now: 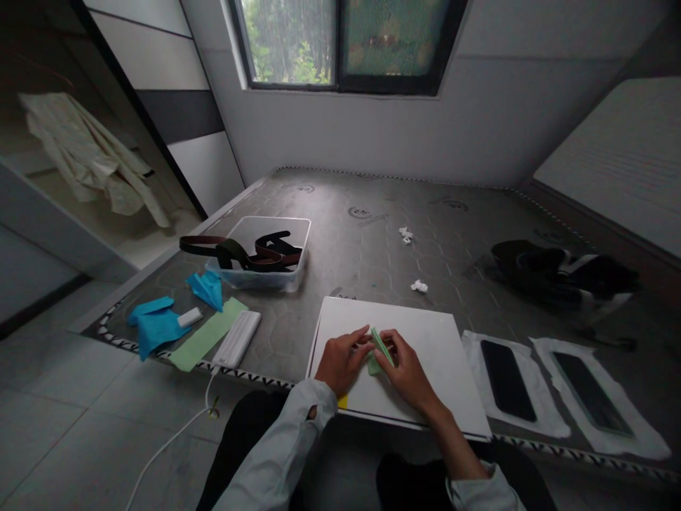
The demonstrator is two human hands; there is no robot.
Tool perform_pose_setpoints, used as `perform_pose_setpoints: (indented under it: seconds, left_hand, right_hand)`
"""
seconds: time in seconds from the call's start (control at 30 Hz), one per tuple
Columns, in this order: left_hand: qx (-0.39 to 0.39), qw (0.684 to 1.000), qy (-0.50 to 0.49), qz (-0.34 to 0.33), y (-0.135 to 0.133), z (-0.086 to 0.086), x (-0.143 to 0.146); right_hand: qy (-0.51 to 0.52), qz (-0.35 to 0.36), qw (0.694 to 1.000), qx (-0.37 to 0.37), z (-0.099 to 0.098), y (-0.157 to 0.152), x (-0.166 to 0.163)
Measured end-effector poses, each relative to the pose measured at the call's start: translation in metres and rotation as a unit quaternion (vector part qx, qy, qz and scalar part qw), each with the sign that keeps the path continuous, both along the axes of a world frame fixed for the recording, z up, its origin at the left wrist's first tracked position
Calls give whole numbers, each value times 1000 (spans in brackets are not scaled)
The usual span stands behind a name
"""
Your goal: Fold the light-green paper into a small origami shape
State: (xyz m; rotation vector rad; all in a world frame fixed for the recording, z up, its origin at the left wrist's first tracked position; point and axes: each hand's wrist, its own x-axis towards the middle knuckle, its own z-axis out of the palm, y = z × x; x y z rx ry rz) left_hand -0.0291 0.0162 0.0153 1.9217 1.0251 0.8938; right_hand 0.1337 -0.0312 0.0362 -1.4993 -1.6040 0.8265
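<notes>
A small folded piece of green paper (380, 346) is held between both hands above a white box (425, 337) lying flat. My left hand (343, 360) has its thumb and fingers closed at the paper's left side. My right hand (408, 369) pinches the paper from the right, with fingers behind it and thumb in front. A lower flap of the paper hangs below the fingertips. Beneath my left wrist a bit of yellow (343, 402) shows at the box's near edge.
Left of the box lie a white power strip (238, 339), a green paper strip (205, 341) and blue paper pieces (159, 330). Behind them a clear plastic bin (290, 282) holds belts. Two phones (508, 380) rest on white tissues at right. Crumpled white scraps (419, 286) lie beyond the box.
</notes>
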Motion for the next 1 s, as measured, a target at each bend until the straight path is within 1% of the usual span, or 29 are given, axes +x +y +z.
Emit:
perform_pose_setpoints:
  seconds: [0.1,0.17,0.23,0.3,0.37,0.43,0.57,0.67,0.73,0.77,0.87,1.0]
  left_hand:
    - [-34,998,-47,-40,1,6,-6]
    - [-52,996,-63,-47,2,9,-8]
    - [-71,994,-63,-48,2,11,-9]
    - [-81,994,-60,-49,3,10,-8]
    - [-81,993,-66,-49,4,7,-8]
    - [-83,992,-83,-51,5,4,-7]
    - [-99,987,-120,-44,8,1,-7]
    - [-106,990,-91,13,7,2,-6]
    - [-106,991,-63,48,5,4,-4]
    - [-106,991,-55,55,5,5,-4]
    - [-107,992,-43,44,4,8,-2]
    - [-98,995,-29,22,3,8,-2]
  right_hand:
    - [-25,87,995,40,4,-2,-3]
    - [-49,104,991,66,4,-3,-2]
    - [-78,83,990,87,2,-2,1]
    - [-103,35,989,104,0,-1,6]
    - [-104,-7,989,108,0,1,11]
    - [-76,-22,993,88,0,3,16]
    - [2,-11,1000,9,3,4,20]
    - [30,15,999,-29,5,2,25]
    - [40,53,997,-51,7,0,30]
    - [46,75,994,-59,9,-1,34]
    - [47,126,988,-78,15,-4,43]
    - [4,142,986,-82,18,-3,43]
